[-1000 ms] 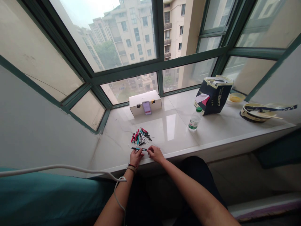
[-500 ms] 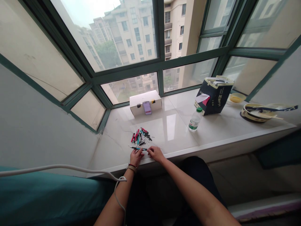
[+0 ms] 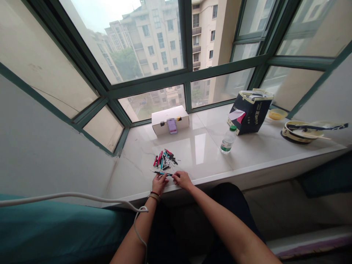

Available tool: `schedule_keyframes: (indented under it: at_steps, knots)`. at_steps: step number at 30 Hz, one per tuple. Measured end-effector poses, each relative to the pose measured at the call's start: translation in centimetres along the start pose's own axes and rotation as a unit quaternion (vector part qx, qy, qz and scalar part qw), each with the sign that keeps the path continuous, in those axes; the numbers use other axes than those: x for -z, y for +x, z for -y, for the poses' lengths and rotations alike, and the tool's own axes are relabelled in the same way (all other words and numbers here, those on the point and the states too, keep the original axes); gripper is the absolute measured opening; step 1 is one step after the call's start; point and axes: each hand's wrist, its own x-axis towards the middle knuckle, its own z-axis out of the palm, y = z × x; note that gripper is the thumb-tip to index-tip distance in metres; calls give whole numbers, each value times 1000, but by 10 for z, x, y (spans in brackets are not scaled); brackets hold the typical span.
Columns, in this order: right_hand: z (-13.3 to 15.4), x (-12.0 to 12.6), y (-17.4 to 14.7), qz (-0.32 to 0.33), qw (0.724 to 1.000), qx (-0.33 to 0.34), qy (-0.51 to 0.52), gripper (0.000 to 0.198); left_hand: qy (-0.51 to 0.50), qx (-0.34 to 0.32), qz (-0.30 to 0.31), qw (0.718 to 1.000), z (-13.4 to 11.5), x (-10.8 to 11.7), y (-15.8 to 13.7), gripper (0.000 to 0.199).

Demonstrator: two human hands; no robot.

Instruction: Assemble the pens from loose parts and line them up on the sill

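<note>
Near the front edge of the white marble sill, my left hand [image 3: 159, 182] pinches a black and blue pen [image 3: 159, 172] lying nearly level, its thin tip to the left. The fingers of my right hand [image 3: 181, 179] close on the right end of the same pen. Just beyond both hands lies a loose pile of pen parts [image 3: 165, 159]: red, black and teal barrels, with thin pale pieces among them. Fine detail at my fingertips is too small to make out.
A white box [image 3: 170, 117] stands by the window. To the right are a green-capped bottle [image 3: 227, 140], a dark paper bag [image 3: 251, 112], a yellowish bowl [image 3: 275, 114] and a round container [image 3: 299, 132]. A white cable [image 3: 82, 197] crosses at the lower left.
Hardly anything differs. The pen's left end sits very slightly lower or tilted now, while both hands keep their places on it.
</note>
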Motion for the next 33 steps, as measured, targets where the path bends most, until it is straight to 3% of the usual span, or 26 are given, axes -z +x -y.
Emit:
schedule_keyframes:
  at_steps: [19, 24, 26, 28, 33]
  knots:
    - [-3, -1, 0, 14, 999, 20, -29, 26, 3, 11, 9, 1000, -2, 2, -1, 49]
    - [-1, 8, 9, 64, 997, -34, 18, 34, -19, 16, 13, 1000, 1, 4, 2, 43]
    - [0, 22, 14, 39, 998, -15, -42, 36, -25, 19, 15, 999, 3, 5, 4, 42]
    - [-1, 41, 17, -29, 987, 35, -152, 35, -31, 20, 15, 999, 3, 6, 5, 44]
    - [-15, 80, 20, -132, 912, 97, -376, 29, -33, 25, 13, 999, 4, 7, 7, 50]
